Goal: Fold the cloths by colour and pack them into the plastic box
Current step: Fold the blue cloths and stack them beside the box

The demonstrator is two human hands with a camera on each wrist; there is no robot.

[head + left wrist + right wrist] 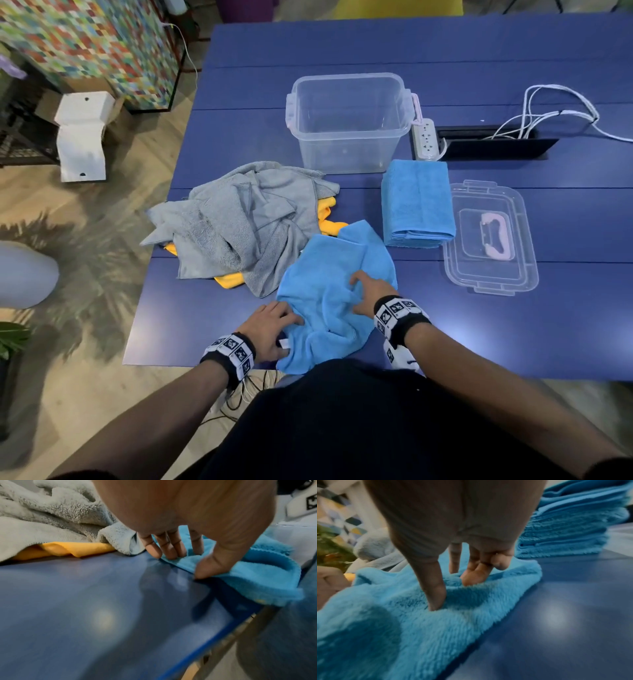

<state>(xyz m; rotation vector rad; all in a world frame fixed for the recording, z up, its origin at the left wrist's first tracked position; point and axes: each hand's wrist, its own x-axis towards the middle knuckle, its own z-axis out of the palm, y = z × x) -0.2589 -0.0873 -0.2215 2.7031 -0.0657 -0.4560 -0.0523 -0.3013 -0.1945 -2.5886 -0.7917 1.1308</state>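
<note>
Loose blue cloth: crumpled at the near edge of the blue surface, its near end hanging a little over that edge, just right of the grey pile.
Left hand: on the left side of the loose blue cloth; in the left wrist view the thumb and fingers pinch a fold of the cloth's edge against the surface, so the grip is narrow and holding the cloth.
Right hand: on the middle of the same cloth; in the right wrist view the thumb and curled fingers dig into the pile and gather a ridge between them, a narrow grip holding the cloth.
Folded blue cloths: a neat stack to the right, between the plastic box and the lid, apart from the loose cloth.
Grey cloths: an unfolded heap to the left, touching the loose blue cloth.
Yellow cloths: under the grey heap, showing only at its edges.
Plastic box: clear, open, upright, at the far middle of the surface; nothing shows inside.
Lid: clear, lying flat to the right of the folded stack.
Power strip: white, just right of the box.
</note>
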